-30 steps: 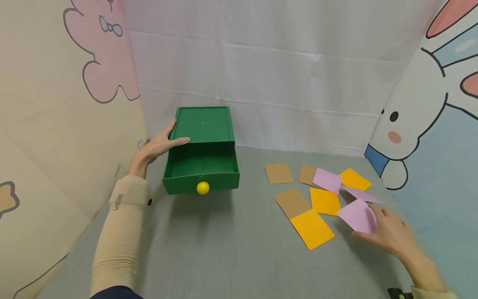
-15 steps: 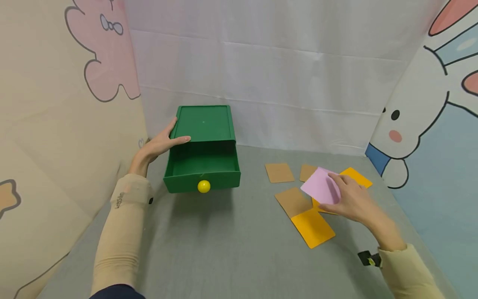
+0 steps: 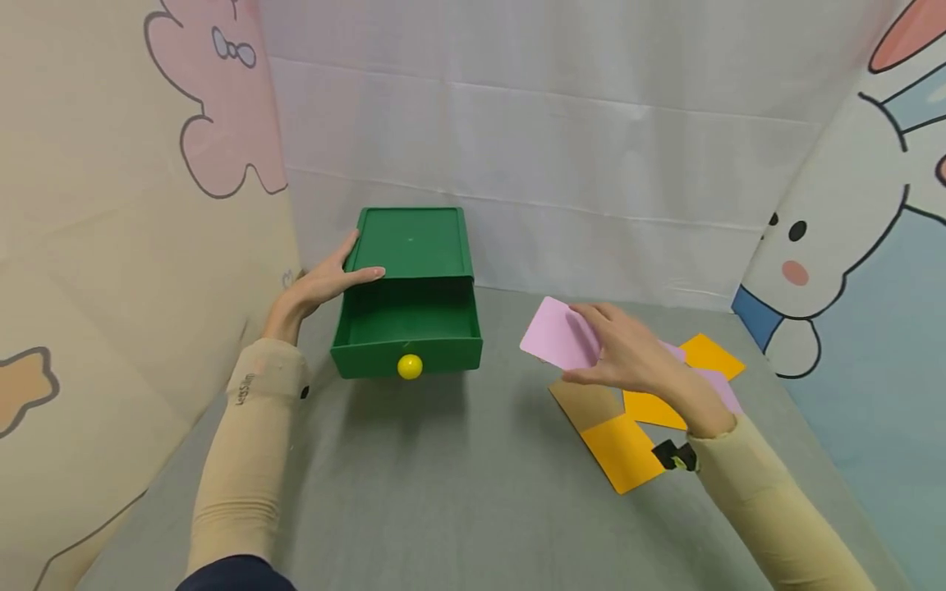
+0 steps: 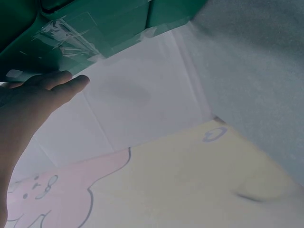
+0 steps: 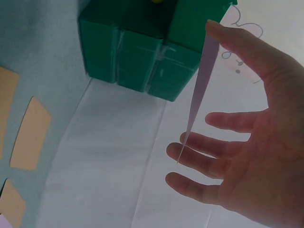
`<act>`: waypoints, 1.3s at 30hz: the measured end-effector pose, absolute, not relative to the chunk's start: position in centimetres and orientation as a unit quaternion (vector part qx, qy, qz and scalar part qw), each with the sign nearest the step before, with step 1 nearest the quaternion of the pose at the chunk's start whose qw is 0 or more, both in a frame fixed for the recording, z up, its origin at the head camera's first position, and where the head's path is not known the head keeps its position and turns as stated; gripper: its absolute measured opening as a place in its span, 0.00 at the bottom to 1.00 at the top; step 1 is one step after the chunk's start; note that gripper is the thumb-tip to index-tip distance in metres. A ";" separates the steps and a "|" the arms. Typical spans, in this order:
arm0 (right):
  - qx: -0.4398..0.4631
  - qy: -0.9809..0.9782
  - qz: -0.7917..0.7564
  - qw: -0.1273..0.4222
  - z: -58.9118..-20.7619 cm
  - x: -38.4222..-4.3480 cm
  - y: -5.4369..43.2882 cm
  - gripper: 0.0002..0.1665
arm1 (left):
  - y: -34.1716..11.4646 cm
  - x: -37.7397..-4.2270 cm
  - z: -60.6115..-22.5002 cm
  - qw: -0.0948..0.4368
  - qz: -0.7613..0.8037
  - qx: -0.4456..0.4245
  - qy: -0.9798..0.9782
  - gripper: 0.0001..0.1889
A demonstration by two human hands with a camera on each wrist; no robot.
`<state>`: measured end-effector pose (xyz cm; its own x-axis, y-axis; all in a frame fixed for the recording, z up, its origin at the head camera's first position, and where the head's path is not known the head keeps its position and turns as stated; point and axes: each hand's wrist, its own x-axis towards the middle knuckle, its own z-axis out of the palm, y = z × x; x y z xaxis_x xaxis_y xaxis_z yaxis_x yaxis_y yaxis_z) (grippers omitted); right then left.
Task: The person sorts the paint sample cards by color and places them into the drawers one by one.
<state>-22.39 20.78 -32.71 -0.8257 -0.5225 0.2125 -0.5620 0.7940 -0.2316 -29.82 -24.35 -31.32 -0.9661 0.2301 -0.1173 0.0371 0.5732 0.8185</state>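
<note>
A green drawer unit stands at the back left, its top drawer pulled out, with a yellow knob on the front. I see nothing inside the visible part of that drawer. My left hand rests on the unit's left side, thumb across the top front edge and fingers straight along the side. Held between the thumb and fingers of my right hand is a square pink card, above the table and to the right of the drawer. The right wrist view shows this pink card edge-on.
Under and beyond my right forearm lie orange cards, a brown card and another pink card, some partly hidden. More brown cards show in the right wrist view. A white curtain hangs behind the grey table.
My right hand has carried the pink card up and left from the right side of the card group towards the drawer. The left hand stays against the drawer unit.
</note>
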 end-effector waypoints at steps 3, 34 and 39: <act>0.310 -0.936 0.153 0.068 -31.7 -22.8 19.1 0.57 | -24.1 -29.1 -30.5 0.107 0.458 0.077 0.879 0.53; 0.442 -0.875 0.197 -0.026 -27.6 -26.8 8.2 0.55 | -24.6 -31.5 -33.0 0.097 0.451 0.055 0.885 0.55; 0.443 -0.874 0.197 -0.039 -27.7 -26.9 7.6 0.55 | -23.8 -30.6 -31.9 0.105 0.449 0.053 0.886 0.55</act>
<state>-26.95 7.57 -27.66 -0.6054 -0.7888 0.1066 -0.7583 0.5308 -0.3786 -30.58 -23.80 -31.87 -0.9721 0.1889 -0.1387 -0.0003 0.5906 0.8070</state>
